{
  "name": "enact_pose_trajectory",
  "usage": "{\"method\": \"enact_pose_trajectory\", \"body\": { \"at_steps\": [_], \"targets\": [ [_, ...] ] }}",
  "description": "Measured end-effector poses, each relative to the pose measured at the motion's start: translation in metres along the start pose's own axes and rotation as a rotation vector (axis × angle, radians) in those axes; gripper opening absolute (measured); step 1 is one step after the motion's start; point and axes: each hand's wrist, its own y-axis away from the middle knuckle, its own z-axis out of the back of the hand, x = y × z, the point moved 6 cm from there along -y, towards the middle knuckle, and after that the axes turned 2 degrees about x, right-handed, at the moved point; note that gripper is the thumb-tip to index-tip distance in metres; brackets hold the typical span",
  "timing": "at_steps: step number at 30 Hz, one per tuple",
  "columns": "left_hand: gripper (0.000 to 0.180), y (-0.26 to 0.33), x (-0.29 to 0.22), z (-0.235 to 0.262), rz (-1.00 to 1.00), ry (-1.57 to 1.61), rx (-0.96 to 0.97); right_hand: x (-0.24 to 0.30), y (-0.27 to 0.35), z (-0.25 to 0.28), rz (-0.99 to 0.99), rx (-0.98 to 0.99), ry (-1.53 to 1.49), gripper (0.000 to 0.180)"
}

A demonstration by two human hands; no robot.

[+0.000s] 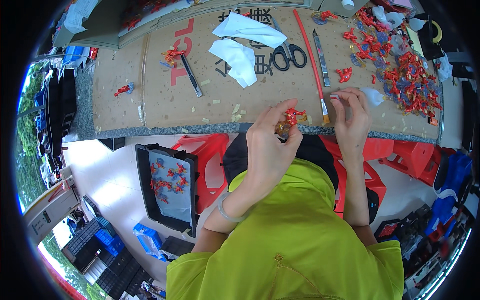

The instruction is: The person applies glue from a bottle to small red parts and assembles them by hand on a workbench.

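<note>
Pinched between the thumb and fingers of my left hand [270, 142] is a small red figurine [294, 116] with clear amber parts, held at the table's near edge. To its right, my right hand [354, 117] is raised with thumb and forefinger brought together. Whatever lies in that pinch is too small to make out. A long red-handled brush [311, 60] points its bristles toward the gap between my hands. Right beside my right hand lies a white squeeze bottle [374, 96] with a narrow tip. One loose red figure [344, 75] rests just beyond my right fingers.
Cardboard [165, 107] covers the table. On it lie a craft knife [321, 57], black-handled scissors [289, 58], white cloths [240, 62], a dark pen-like tool [191, 75] and a heap of red figurines [410, 82]. Below left, a black tray [145, 185] holds several figures near a red stool [212, 172].
</note>
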Motion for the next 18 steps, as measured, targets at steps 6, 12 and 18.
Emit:
{"method": "enact_pose_trajectory", "body": {
  "at_steps": [6,12,18],
  "targets": [
    [0.042,0.001,-0.012,-0.001,-0.068,-0.134,-0.008,0.026,0.022,-0.012,-0.305,0.288,-0.815,0.009],
    [0.041,0.005,-0.019,-0.008,-0.202,-0.175,-0.041,0.024,0.03,-0.03,-0.348,0.44,-0.94,0.011],
    [0.044,0.01,-0.019,-0.012,-0.206,-0.241,-0.082,0.036,0.03,-0.027,-0.201,0.318,-0.69,0.011]
  ]
}}
